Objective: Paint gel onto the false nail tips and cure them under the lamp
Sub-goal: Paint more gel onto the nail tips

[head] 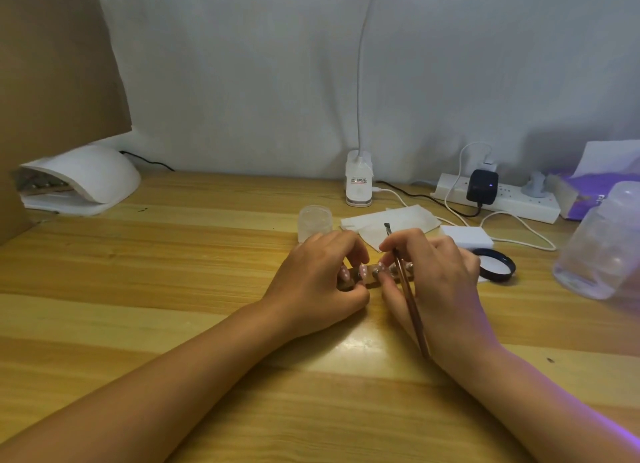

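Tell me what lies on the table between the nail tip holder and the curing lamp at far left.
Nothing visible does. Only bare table lies between the nail tip holder and the curing lamp. The clear jar sits just behind that path.

I see left hand (pixel 318 279) pinching the nail strip (pixel 370 278), right hand (pixel 441 275) holding the brush (pixel 410 299), lamp (pixel 86 182) at ten o'clock.
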### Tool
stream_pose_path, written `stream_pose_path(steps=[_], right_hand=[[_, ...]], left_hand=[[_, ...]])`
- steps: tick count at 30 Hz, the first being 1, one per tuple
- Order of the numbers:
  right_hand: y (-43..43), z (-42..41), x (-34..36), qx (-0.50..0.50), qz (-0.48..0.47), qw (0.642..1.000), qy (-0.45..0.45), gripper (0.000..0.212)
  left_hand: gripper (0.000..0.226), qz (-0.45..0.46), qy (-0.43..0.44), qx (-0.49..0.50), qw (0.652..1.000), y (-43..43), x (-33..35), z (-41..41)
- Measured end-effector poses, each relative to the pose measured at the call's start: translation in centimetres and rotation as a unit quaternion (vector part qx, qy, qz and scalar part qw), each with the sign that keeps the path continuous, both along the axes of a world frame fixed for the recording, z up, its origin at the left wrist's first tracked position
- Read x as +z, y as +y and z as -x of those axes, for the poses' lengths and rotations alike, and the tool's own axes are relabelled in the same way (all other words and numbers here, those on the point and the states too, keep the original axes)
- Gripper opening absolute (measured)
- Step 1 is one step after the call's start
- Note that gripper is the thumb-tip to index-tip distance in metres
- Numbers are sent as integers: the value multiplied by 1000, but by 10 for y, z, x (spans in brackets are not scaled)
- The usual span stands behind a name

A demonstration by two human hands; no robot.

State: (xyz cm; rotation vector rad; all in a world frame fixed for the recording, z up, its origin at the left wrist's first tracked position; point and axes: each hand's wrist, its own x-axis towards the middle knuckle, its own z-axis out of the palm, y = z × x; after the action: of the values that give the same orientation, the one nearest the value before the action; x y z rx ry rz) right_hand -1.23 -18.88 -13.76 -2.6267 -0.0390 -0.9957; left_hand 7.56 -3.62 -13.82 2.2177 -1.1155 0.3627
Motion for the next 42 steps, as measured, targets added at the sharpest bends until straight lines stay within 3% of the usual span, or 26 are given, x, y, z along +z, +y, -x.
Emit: stream_pose_path(steps=[11, 18, 29, 34, 42], right_hand=[[-1, -1, 0, -2, -22, 999, -23, 31], [2, -1, 2, 48, -78, 996, -7, 36], [-1, -1, 0, 52, -63, 996, 27, 35], [-3, -2, -2, 53, -50, 996, 49, 35], [-3, -1, -1, 57, -55, 996, 44, 36]], left_hand=[[25, -3, 23, 30, 999, -1, -2, -1], [46, -13, -19, 130, 991, 0, -3, -3], [41, 98, 100, 43, 989, -2, -3, -7], [27, 68, 67, 43, 994, -1, -3, -7], [14, 31, 88, -14, 995, 0, -5, -6]])
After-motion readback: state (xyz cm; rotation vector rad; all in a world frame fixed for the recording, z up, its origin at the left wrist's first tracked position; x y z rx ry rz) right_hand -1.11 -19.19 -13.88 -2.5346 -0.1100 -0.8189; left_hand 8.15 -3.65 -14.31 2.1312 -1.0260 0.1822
